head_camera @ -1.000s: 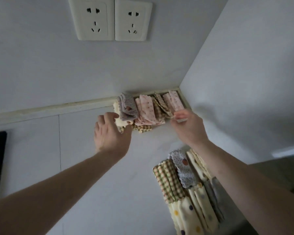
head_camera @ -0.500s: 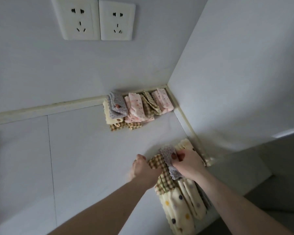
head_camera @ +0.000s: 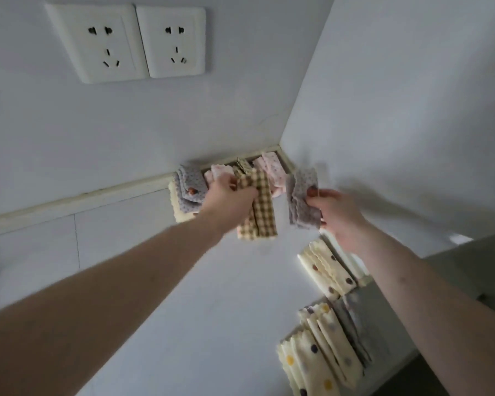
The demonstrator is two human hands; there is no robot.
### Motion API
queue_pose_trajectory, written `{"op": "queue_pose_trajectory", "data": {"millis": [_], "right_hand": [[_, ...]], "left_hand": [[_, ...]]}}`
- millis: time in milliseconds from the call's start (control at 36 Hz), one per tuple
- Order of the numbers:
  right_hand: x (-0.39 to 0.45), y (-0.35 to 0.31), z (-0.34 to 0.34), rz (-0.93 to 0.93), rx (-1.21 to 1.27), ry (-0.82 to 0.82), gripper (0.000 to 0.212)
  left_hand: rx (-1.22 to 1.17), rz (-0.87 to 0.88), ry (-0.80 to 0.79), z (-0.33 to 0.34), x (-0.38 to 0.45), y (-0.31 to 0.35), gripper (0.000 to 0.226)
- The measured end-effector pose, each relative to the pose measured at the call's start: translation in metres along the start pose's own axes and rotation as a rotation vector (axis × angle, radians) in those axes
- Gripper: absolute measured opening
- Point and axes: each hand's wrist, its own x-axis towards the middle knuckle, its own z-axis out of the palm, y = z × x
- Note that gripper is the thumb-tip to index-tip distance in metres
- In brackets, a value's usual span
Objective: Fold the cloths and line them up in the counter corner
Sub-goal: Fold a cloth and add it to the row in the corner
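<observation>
Just below the corner row (head_camera: 226, 178) at frame centre, the left hand (head_camera: 229, 200) gripped a checked cloth (head_camera: 259, 207) hanging lengthwise, nearer the row than the right hand (head_camera: 335, 212), which pinched a grey cloth (head_camera: 303, 195).

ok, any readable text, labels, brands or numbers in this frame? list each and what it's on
None readable.
Two white wall sockets: only plug holes, no brand mark or lettering visible.
Folded cloths, the brown gingham one in the left hand, the grey dotted one in the right hand, and the cream polka-dot ones on the white counter: printed patterns only, no tags or words.
</observation>
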Motion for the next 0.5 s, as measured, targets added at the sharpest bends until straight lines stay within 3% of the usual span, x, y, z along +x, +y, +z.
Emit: {"op": "queue_pose_trajectory", "data": {"millis": [139, 222, 361, 500], "right_hand": [[0.038, -0.036, 0.02, -0.139, -0.01, 0.08, 0.009], [0.06, -0.044, 0.033, -0.172, -0.035, 0.102, 0.017], [0.083, -0.054, 0.046, -0.175, -0.104, 0.123, 0.029], [0.104, -0.051, 0.057, -0.192, -0.273, 0.139, 0.033]], "left_hand": [[0.014, -0.027, 0.157, -0.007, 0.057, 0.029, 0.037], [0.013, -0.082, 0.151, -0.002, 0.084, 0.032, 0.046], [0.032, -0.126, 0.131, 0.006, 0.114, 0.034, 0.042], [0.366, -0.061, 0.162, 0.008, 0.12, 0.033, 0.059]]}}
